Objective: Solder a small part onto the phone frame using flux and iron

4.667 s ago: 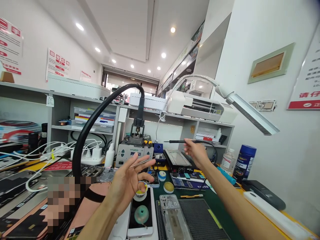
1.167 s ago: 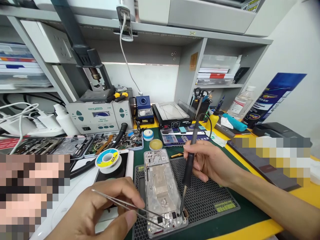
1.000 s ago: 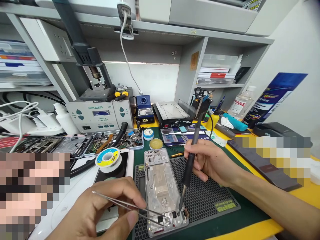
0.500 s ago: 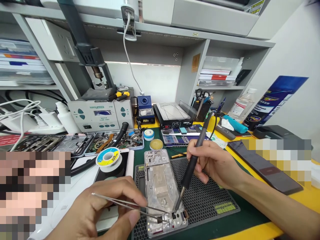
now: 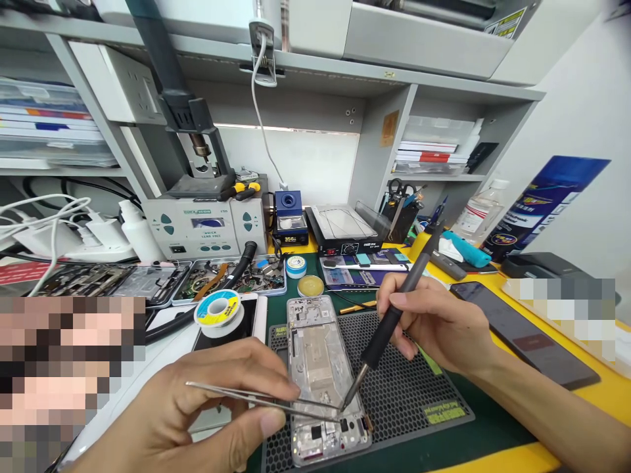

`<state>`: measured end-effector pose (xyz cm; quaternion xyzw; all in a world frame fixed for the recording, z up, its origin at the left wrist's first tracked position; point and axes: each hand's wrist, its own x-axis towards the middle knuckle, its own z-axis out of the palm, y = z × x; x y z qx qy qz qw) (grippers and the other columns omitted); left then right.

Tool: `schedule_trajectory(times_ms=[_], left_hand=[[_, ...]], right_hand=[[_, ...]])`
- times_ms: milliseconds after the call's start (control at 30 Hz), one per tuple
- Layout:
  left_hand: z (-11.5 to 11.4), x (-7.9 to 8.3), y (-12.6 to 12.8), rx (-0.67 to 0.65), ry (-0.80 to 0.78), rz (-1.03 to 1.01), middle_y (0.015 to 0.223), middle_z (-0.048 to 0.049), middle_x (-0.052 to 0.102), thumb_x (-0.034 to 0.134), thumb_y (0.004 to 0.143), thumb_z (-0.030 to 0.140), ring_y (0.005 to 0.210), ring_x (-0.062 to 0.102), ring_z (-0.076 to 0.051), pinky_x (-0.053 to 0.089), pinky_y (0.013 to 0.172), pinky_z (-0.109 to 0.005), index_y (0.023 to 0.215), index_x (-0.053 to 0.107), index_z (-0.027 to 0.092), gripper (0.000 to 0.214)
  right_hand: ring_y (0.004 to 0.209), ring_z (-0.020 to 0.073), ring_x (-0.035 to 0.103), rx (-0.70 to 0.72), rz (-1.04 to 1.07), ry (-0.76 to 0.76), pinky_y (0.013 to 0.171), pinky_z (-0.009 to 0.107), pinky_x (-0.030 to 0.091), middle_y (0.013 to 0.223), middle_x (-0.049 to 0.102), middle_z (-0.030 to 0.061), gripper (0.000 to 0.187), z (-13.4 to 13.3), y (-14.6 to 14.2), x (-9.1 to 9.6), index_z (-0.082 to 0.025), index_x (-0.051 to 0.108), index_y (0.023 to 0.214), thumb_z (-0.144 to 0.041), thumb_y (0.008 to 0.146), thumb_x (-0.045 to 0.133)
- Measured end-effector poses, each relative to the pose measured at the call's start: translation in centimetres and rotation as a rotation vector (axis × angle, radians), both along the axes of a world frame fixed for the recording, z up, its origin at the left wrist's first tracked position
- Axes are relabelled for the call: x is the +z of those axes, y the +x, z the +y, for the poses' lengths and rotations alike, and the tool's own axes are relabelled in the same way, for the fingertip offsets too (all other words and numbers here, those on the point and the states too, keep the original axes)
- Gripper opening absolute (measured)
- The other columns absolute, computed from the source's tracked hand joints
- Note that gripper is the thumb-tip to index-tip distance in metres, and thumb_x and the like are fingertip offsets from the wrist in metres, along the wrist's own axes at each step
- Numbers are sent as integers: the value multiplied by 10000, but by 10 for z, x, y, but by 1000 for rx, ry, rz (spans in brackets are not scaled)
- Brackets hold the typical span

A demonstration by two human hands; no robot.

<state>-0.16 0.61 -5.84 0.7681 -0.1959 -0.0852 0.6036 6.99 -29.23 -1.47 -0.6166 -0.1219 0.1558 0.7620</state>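
Note:
My left hand (image 5: 231, 407) pinches a pair of metal tweezers (image 5: 236, 393), its tips over the lower part of an opened phone frame (image 5: 315, 355). In my right hand (image 5: 428, 315) is a soldering iron (image 5: 384, 332), held like a pen and slanting down to the left. The iron's tip meets or nearly meets the tweezer tips; whether they touch, or hold anything small between them, I cannot make out. The phone frame lies lengthwise on a black honeycomb mat (image 5: 394, 374), its small parts and black pads showing at the near end.
Left of the mat, a solder wire spool (image 5: 219, 309) sits on a phone. Behind stand a flux tin (image 5: 310, 286), a soldering station (image 5: 290, 230), a hot plate (image 5: 345, 230) and a hot-air station (image 5: 202, 226). A dark phone panel (image 5: 527, 335) lies at right.
The tweezer tips have lifted from the frame's near end and shifted away from me. The iron tip has moved slightly left and farther up the frame, toward the tweezer tips. The view shifted slightly.

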Motion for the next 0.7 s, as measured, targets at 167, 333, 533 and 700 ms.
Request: schedule_trajectory(times_ms=[167, 333, 533, 700], left_hand=[[3, -7, -3, 124, 58, 113, 987, -32, 757, 690, 934, 467, 624, 699, -150, 622, 548, -211, 1071, 780, 324, 218], [-1, 4, 0, 93, -51, 179, 953, -40, 755, 648, 945, 558, 584, 692, -131, 625, 567, -215, 827, 773, 220, 379], [-5, 17, 2, 80, -38, 164, 787, -23, 721, 610, 958, 604, 632, 711, -137, 618, 624, -197, 937, 728, 190, 430], [-5, 17, 2, 57, -17, 136, 777, -7, 717, 598, 982, 558, 645, 702, -132, 608, 630, -192, 963, 718, 215, 364]], right_hand=[[334, 103, 569, 16, 98, 45, 319, 171, 359, 527, 655, 23, 227, -7, 8, 3, -170, 744, 727, -369, 833, 724], [286, 120, 570, 112, 265, 5, 234, 152, 382, 574, 716, 43, 324, -8, 15, 1, -154, 719, 820, -472, 881, 716], [342, 118, 612, 102, 176, -22, 283, 133, 447, 587, 720, 19, 195, -4, 10, -1, -169, 631, 797, -293, 877, 759], [380, 124, 634, 133, 94, -45, 325, 152, 486, 615, 719, 30, 179, -3, 6, -3, -147, 661, 840, -297, 885, 747]])
